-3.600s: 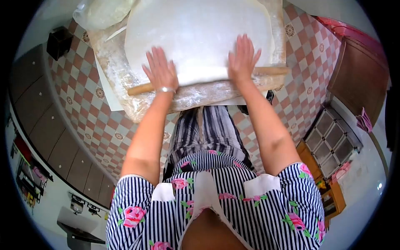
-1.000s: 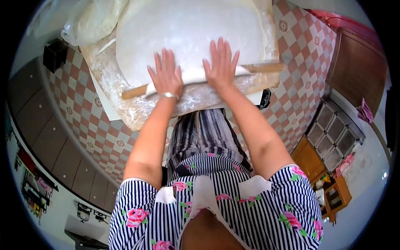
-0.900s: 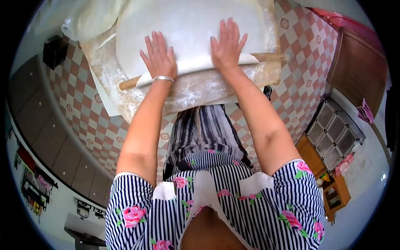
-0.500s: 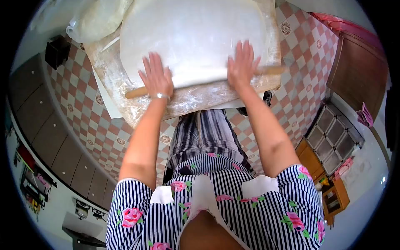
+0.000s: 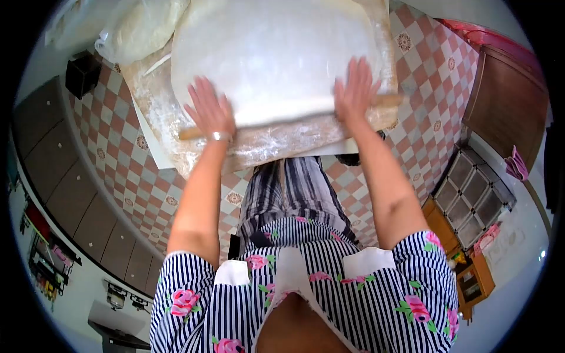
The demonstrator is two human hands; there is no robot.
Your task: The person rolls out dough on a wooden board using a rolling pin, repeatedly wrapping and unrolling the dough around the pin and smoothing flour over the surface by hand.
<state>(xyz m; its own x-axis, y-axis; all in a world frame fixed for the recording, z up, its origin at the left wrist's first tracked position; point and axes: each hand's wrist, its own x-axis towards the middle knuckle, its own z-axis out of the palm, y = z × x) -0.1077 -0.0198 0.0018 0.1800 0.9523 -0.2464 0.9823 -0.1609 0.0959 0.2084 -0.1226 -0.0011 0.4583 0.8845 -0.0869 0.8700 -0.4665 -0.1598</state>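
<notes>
A wide, thin sheet of white dough covers most of a floured wooden board. Its near edge is wrapped around a long rolling pin, whose bare ends stick out at both sides. My left hand lies flat with fingers spread over the dough-covered pin, near the pin's left end. Toward the other end, my right hand presses down in the same way, palm on the roll and fingers pointing forward. Both hands are a little blurred. Palms hide parts of the pin.
A clear plastic bag with something pale inside sits at the board's back left corner. A thin dough strip lies beside the sheet. Below is a checkered tile floor. A dark box-shaped object stands at left.
My hands have slid apart along the pin, the left one leftward and the right one rightward. The pin has shifted only slightly.
</notes>
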